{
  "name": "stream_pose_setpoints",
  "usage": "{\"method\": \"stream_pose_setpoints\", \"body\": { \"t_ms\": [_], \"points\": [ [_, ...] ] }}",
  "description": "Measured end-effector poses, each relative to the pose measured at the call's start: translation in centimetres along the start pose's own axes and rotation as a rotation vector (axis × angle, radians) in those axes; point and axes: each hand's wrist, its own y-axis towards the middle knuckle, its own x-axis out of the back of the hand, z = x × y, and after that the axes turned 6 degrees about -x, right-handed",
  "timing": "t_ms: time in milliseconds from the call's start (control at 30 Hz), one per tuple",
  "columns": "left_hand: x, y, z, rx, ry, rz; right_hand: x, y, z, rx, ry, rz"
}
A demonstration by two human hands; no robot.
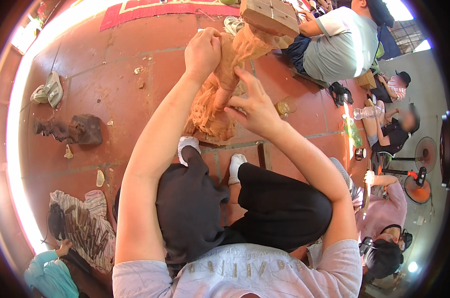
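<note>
A carved figure of orange-brown wood (212, 109) stands tilted in front of me, its rough, deeply cut part low near my feet. Its thick square block end (270, 19) points up and away to the right. My left hand (203, 52) is closed on the upper left side of the wood carving, with its fingertips partly hidden. Lower on the right side, my right hand (254, 102) has its fingers apart, and the fingertips rest against the wood. I see no tool in either hand.
A dark wooden carving (71, 130) and sandals (48, 90) lie at left on the tiled floor. Several carving tools (85, 223) rest on a striped cloth at lower left. People sit at right, near fans (417, 188) and a plastic bottle (366, 113).
</note>
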Motion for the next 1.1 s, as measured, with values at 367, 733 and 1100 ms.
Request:
{"method": "stream_pose_setpoints", "body": {
  "t_ms": [367, 733, 1100],
  "points": [
    [-0.4, -0.1, 0.7, -0.02, -0.021, -0.021, -0.1, 0.4, 0.3, -0.042, 0.081, -0.024],
    [0.1, 0.1, 0.3, 0.013, -0.034, -0.016, -0.5, 0.5, -0.4, -0.016, 0.04, 0.051],
    [0.0, -0.1, 0.5, -0.002, -0.039, -0.019, -0.5, 1.1, -0.9, -0.072, 0.125, 0.008]
  ]
}}
